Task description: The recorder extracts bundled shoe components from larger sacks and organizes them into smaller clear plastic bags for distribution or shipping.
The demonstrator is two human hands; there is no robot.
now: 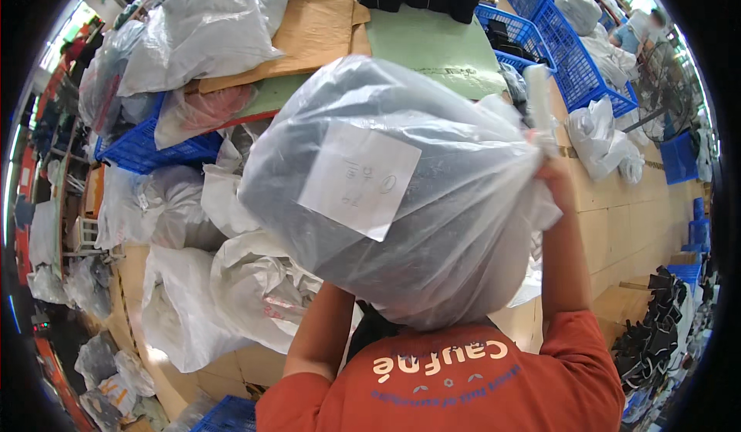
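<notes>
A large, full translucent plastic bag [432, 193] with dark contents is held up in front of my chest, tilted sideways. A white paper label [361, 177] with handwriting sits on its side. My right hand [553, 171] is closed around the gathered neck of the bag, at its right end. Loose plastic at the neck stands up above that hand, blurred. My left forearm [318, 328] reaches up beneath the bag's lower left side. The bag hides my left hand and its fingers.
Several white sacks [181, 305] lie on the floor at left. Beyond the bag, a table with a green top [432, 42] bears brown paper and black goods. Blue crates [575, 69] stand at far right. A heap of black pieces [656, 324] lies at right. Another person [637, 35] is in the background.
</notes>
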